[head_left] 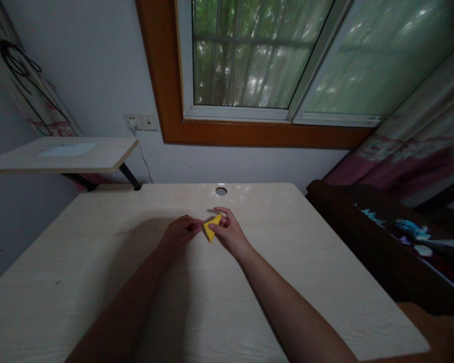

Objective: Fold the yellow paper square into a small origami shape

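A small piece of folded yellow paper [211, 229], roughly triangular with a point toward me, is held just above the pale wooden desk [249, 302]. My right hand [230, 233] pinches it from the right, thumb on its near face and index finger stretched out beyond it. My left hand [182, 232] is closed in a pinch at the paper's left corner. The fingertips there meet the paper's edge, and how much of it they grip is too small to see. Part of the paper is hidden behind my right thumb.
A raised shelf [109, 157] on black legs, with a white sheet [68, 149] on it, stands at the desk's back left. A round cable hole [221, 191] lies near the back edge. Right of the desk is dark furniture [348, 222] with assorted items on it.
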A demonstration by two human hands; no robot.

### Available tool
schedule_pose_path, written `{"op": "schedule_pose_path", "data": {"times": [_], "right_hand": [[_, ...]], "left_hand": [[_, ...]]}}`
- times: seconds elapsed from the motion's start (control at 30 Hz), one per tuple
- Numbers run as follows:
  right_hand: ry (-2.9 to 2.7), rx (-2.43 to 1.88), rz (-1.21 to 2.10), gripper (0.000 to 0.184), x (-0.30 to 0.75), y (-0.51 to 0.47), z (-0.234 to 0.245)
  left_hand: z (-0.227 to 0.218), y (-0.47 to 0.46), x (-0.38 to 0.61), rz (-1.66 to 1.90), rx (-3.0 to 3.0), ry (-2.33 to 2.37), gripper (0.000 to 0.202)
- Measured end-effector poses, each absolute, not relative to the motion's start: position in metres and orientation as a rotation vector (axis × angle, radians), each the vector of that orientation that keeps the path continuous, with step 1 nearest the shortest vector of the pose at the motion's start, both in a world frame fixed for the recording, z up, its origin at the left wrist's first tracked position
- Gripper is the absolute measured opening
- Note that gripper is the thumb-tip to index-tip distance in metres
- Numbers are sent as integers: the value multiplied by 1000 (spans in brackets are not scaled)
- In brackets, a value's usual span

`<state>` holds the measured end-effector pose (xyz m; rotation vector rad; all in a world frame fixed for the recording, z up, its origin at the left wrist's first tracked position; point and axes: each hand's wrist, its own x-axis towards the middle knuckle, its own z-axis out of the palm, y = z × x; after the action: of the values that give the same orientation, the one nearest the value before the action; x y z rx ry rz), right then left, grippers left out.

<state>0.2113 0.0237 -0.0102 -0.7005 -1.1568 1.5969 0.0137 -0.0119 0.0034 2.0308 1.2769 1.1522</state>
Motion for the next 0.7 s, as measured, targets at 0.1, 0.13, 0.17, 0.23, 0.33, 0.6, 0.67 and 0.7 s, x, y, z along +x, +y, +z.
{"op": "schedule_pose_path", "data": {"times": [0.1, 0.13, 0.17, 0.23, 0.33, 0.6, 0.67, 0.7], "right_hand": [[-1148, -705, 1597, 58, 211, 24, -11], [-1148, -707, 1597, 58, 211, 24, -11], [-1149, -710, 1595, 58, 211, 24, -11], [-1156, -713, 1593, 58, 211, 24, -12], [-1160, -713, 1596, 57, 212, 24, -12], [-1152, -739, 1588, 57, 211, 24, -10], [-1150, -746, 1585, 57, 211, 23, -9], [-1149, -747, 1586, 57, 211, 23, -8]], "left_hand": [[4, -12, 14, 1151, 2044, 1279, 23], [4, -12, 14, 1151, 2046, 1280, 23], [4, -12, 14, 1152, 2046, 1279, 22], [3, -12, 14, 1153, 2049, 1267, 23], [3, -12, 15, 1160, 2068, 1248, 24], [6, -14, 15, 1155, 2048, 1250, 25], [6, -14, 15, 1160, 2064, 1245, 25], [5, -14, 15, 1161, 2076, 1244, 26]]}}
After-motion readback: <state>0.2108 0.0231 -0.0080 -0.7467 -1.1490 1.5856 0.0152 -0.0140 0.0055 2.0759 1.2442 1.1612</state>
